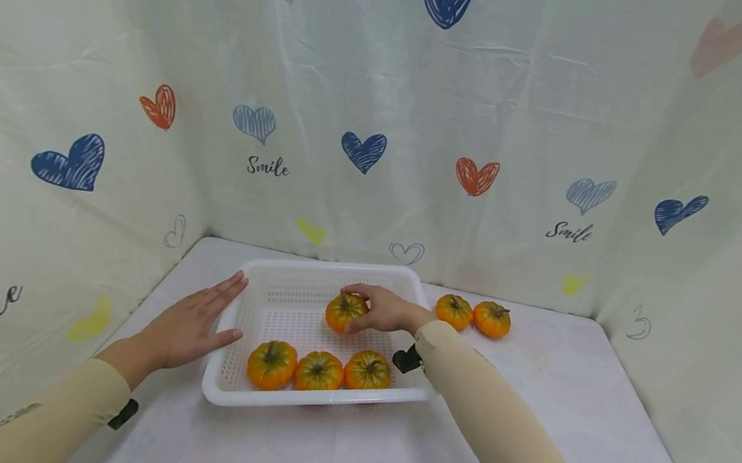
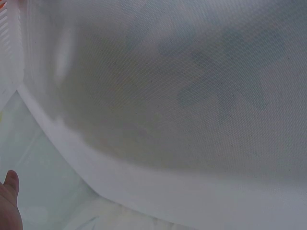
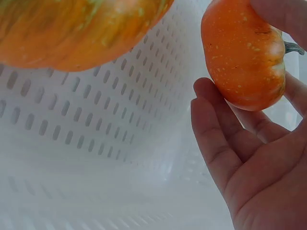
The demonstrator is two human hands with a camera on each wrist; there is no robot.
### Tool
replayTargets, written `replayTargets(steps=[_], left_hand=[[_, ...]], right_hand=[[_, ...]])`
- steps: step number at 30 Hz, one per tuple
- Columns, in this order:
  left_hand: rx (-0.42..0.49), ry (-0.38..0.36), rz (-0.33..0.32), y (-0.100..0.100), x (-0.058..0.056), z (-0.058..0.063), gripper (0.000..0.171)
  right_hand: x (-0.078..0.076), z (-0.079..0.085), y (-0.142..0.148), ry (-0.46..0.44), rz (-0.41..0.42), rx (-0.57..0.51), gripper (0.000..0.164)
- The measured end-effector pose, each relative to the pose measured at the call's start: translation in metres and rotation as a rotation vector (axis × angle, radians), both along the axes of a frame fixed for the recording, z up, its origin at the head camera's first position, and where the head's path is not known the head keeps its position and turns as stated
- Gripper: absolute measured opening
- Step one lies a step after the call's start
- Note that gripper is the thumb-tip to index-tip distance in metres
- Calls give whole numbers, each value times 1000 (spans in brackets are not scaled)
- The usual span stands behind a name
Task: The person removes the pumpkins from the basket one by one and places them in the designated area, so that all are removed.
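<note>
In the head view, my right hand [image 1: 392, 313] holds a small orange-and-green pumpkin [image 1: 343, 312] between thumb and fingers, over the inside of a white slotted plastic basket [image 1: 255, 400]. The right wrist view shows this pumpkin [image 3: 242, 57] with its stem turned toward the palm. Fingers of my left hand [image 1: 188, 327] lie straight at the basket's left rim; whether they touch it I cannot tell. Three more pumpkins, a left one [image 1: 271, 365], a middle one [image 1: 319, 372] and a right one [image 1: 368, 371], sit in a row along the basket's front side.
Two pumpkins, one nearer the basket [image 1: 454, 312] and one farther right [image 1: 492, 319], stand on the white table [image 1: 566, 391] behind my right forearm. A pale curtain [image 1: 373, 216] printed with hearts encloses the table's back and sides.
</note>
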State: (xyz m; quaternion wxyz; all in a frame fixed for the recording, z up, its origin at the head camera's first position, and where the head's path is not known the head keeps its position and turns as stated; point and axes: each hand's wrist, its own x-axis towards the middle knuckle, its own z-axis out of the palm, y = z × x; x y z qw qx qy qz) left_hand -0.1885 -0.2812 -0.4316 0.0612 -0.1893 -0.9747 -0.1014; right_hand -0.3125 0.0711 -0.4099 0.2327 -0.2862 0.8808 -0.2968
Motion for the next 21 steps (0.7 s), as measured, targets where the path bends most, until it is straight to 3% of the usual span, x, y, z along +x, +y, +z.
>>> replayTargets(steps=[10,21], left_hand=[[2,-7,0,-1,-1,-2,88],[4,-12,4,0,0,0,89]], right_hand=[[-1,4,6,9,-46,-40,74],[0,16,16,72,-22,-109,77]])
